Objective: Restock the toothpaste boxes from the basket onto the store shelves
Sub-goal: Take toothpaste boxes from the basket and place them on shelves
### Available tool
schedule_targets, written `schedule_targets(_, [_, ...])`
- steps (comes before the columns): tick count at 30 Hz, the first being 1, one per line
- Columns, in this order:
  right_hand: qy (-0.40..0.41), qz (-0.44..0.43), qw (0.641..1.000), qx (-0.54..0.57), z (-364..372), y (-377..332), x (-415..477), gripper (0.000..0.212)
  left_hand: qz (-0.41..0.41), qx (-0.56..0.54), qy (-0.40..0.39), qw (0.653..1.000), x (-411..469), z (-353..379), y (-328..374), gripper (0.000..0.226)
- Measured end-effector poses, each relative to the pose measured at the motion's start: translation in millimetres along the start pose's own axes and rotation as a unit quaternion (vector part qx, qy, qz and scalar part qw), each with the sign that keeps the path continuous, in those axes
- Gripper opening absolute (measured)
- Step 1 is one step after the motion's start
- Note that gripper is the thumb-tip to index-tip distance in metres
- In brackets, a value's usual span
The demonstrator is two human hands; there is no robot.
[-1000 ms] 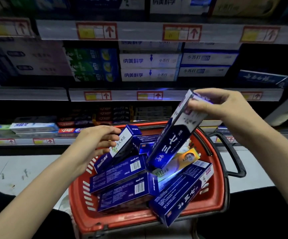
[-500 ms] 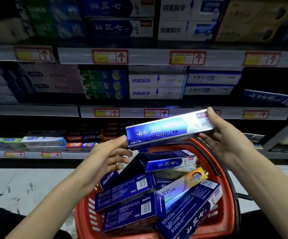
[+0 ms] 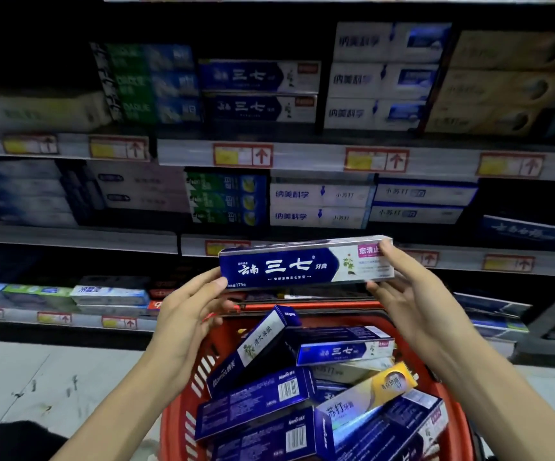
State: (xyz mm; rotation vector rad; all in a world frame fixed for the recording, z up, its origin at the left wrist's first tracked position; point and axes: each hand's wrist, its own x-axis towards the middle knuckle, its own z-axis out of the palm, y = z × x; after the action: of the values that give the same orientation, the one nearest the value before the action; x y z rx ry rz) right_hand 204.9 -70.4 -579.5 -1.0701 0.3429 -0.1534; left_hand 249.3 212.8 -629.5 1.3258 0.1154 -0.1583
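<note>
Toothpaste box (image 3: 306,265) between both hands

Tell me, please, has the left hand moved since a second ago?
Yes. The left hand has risen from the boxes in the red basket to grip the left end of the held toothpaste box.

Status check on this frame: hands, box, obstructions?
Left hand and right hand hold blue toothpaste box level by its ends. Above red basket, facing shelves. Nothing blocking.

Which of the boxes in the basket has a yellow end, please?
The slanted box near the basket's right side, white fading to a yellow end; the others around it are mostly dark blue.
</note>
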Motion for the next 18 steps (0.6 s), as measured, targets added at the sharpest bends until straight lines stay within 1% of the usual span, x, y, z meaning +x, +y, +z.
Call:
schedule_targets(2, [-0.014,-0.014,1.000,0.005,7,3,0,0.021,0.019,-0.002,0.009,1.000,-4,-3,8,0.030])
schedule_targets(6, [-0.042,-0.039,0.998,-0.006,18,2,-4,0.030,0.073,0.003,0.045,0.996,-7,-13,29,0.031])
schedule_targets(9, [-0.036,-0.052,0.998,0.023,30,-5,-5,0.043,0.122,0.012,0.059,0.991,-7,-17,53,0.043])
schedule_targets(10, [-0.032,-0.065,0.997,0.032,36,-9,-4,0.048,0.137,0.018,0.063,0.988,-6,-18,61,0.042])
schedule_targets(12, [-0.034,-0.093,0.994,0.036,50,-19,-2,0.052,0.168,0.019,0.074,0.983,-3,-18,80,0.029])
schedule_targets(13, [-0.038,-0.109,0.993,0.032,58,-25,-2,0.051,0.183,0.019,0.083,0.979,-1,-18,90,0.020])
schedule_targets(14, [-0.042,-0.124,0.991,0.025,66,-32,0,0.051,0.195,0.023,0.092,0.976,1,-18,102,0.015])
schedule_targets(16, [-0.048,-0.154,0.987,0.004,82,-52,1,0.053,0.218,0.037,0.101,0.970,5,-18,128,0.016])
schedule_targets(18, [-0.046,-0.194,0.979,-0.048,101,-75,1,0.060,0.240,0.045,0.107,0.964,7,-15,160,0.014])
